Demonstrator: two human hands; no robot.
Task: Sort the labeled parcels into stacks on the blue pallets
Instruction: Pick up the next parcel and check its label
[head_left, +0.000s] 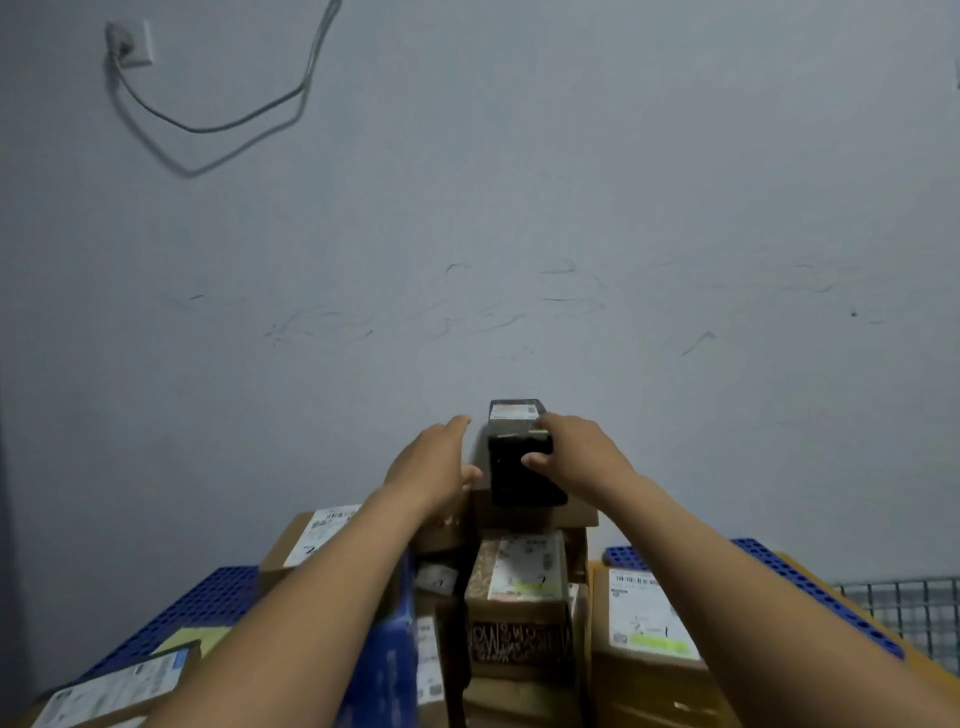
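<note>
Now the right hand (576, 447) grips the small black labeled box (514, 483); the left hand (431, 462) hovers, fingers wide. Best set it flat.

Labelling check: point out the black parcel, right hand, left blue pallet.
black parcel (511, 480), head view, dark front face.
right hand (579, 449), head view, back of hand.
left blue pallet (208, 597), head view, bare top.
</note>
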